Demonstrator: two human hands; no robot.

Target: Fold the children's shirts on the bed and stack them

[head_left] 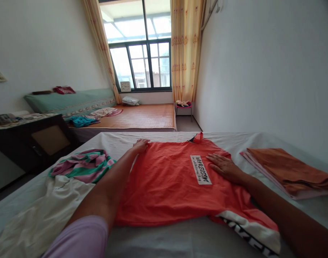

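One white sheet (191,238): two hands (141,145) (225,167) touching one orange shirt (165,179).

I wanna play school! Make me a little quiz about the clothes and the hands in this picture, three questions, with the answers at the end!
1. True or false: the left hand is holding up a clock.
2. Pick one: what colour is the top folded cloth on the picture's right side? A) blue B) orange-brown C) green
3. Fill in the blank: the right hand lies on the red shirt, beside a white patch with black ____.

Key:
1. False; it rests at the edge of the red shirt.
2. B
3. writing
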